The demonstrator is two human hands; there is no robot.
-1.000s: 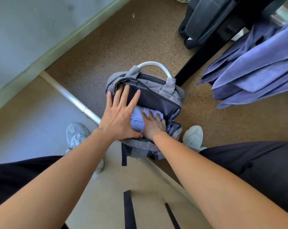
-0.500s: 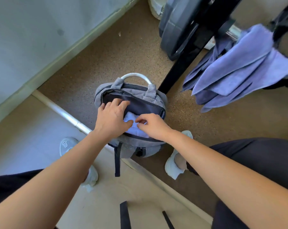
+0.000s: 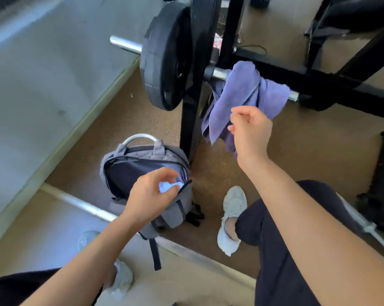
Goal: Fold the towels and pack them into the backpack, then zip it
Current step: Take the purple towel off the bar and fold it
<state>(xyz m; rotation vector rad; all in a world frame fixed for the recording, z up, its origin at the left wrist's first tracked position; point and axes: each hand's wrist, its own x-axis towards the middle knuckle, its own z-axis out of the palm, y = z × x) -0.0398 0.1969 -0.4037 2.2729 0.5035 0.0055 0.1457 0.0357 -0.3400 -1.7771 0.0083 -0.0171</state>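
A grey backpack [image 3: 175, 213] stands unzipped on the floor between my feet, with a light blue towel [image 3: 170, 186] showing inside its dark lining. My left hand [image 3: 150, 195] hovers over the opening, fingers loosely curled, and I see nothing held in it. A purple towel [image 3: 244, 93] hangs over the barbell's steel bar [image 3: 218, 74]. In front of that towel's lower edge, my right hand [image 3: 251, 131] is raised with loosely curled fingers that hold nothing.
A black weight plate [image 3: 164, 56] sits on the bar beside a black rack upright [image 3: 191, 102], close behind the backpack. A metal rail [image 3: 80, 204] crosses the floor on the left. My white shoes [image 3: 231, 219] flank the backpack. A wall runs along the left.
Both hands have left the towel inside the backpack. My right hand rose up to the hanging purple towel; my left lifted just above the opening. The view tilted up toward the barbell.
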